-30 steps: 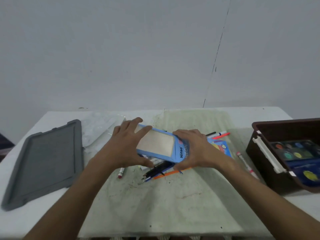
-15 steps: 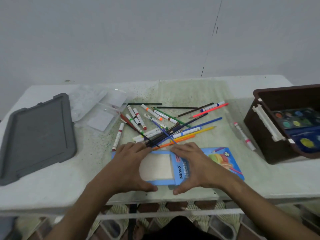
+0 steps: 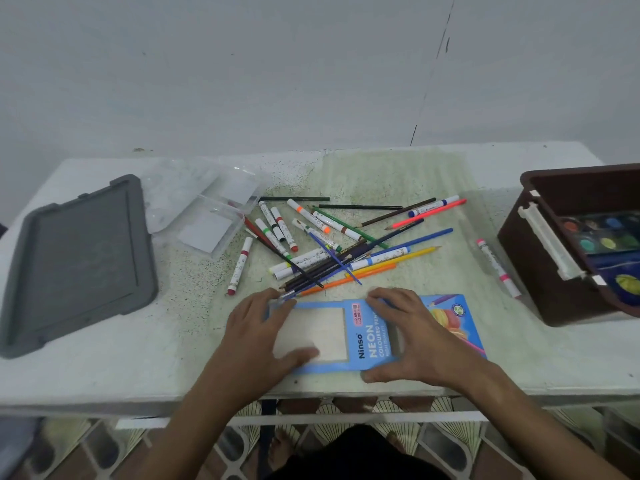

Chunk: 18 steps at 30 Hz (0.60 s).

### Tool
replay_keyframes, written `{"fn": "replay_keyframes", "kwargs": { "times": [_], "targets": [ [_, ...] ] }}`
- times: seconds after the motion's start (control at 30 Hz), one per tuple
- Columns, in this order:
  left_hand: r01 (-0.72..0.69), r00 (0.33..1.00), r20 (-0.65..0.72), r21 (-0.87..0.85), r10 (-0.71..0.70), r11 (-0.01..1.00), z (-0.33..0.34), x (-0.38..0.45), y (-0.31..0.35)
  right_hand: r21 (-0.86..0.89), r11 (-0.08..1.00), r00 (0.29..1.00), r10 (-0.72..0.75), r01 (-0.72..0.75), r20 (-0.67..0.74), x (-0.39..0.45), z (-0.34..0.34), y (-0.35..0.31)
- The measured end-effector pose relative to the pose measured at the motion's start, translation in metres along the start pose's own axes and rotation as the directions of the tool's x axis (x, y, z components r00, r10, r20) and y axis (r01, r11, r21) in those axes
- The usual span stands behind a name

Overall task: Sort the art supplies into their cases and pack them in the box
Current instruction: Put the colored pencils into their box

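White table (image 3: 104,372), grey-white wall (image 3: 277,71), patterned floor tiles (image 3: 450,448)

place: home | cues: plain wall (image 3: 242,81); patterned floor tiles (image 3: 329,408)

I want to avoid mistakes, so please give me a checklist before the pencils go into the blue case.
1. Blue pencil case flat on table: ok.
2. Left hand and right hand both on the case: ok.
3. Case mouth open: cannot tell.
4. Coloured pencils separated from markers: not ok, mixed pile.
5. Brown box has room: cannot tell.
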State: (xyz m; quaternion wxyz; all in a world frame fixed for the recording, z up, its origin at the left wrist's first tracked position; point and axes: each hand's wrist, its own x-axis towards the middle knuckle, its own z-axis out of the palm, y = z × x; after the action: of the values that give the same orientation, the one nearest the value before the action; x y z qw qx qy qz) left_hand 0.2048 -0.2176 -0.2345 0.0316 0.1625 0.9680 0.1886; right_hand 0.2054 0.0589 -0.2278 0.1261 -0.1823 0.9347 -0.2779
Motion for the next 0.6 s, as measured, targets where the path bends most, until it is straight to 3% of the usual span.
{"fn": "replay_keyframes", "kwargs": {
  "times": [0.13, 0.3, 0.43, 0.5, 0.6],
  "targets": [
    [0.088, 0.986, -0.14, -0.036, -0.092, 0.995, 0.006, -0.004, -0.014, 0.052, 0.999, 1.0, 0.016, -0.015, -0.013, 0.007, -0.001, 0.005],
    [0.078, 0.992, -0.089, -0.17, -0.094, 0.982, -0.002, 0.006, -0.022, 0.055, 0.998, 1.0, 0.005, -0.005, -0.004, 0.012, -0.009, 0.014],
    [0.202, 0.962, -0.085, -0.422, -0.26, 0.884, -0.022, 0.014, -0.021, 0.042, 0.999, 1.0, 0.017, -0.016, -0.011, 0.015, -0.013, 0.02],
    [0.213, 0.959, -0.084, -0.41, -0.269, 0.887, -0.028, 0.026, -0.019, 0.025, 1.0, 1.0, 0.012, -0.012, -0.007, 0.017, -0.015, 0.021],
    [0.155, 0.984, -0.057, -0.224, -0.172, 0.962, -0.032, 0.048, -0.016, 0.0, 1.0, 1.0, 0.003, -0.003, 0.009, 0.02, -0.017, 0.019]
  ]
}}
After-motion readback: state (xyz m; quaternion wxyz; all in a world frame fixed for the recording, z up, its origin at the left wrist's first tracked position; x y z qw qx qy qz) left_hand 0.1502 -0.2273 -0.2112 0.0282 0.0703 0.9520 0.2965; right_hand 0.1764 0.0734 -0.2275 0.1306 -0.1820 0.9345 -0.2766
